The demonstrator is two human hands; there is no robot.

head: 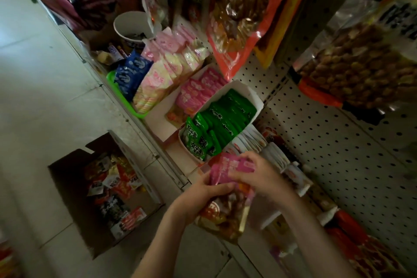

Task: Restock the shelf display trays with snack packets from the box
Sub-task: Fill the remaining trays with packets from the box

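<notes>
Just before the green-packet tray (245, 89): pink snack packets (228, 170) clutched in both hands.
Left hand (203, 190) curled round their left edge, right hand (259, 175) over the top; long axis pointing toward the shelf (165, 157).

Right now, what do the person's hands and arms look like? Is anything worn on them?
The left hand and the right hand have no gloves, and I see no rings. The forearms are bare too: no sleeve, watch or bracelet shows in this dim, slightly blurred picture.
</notes>
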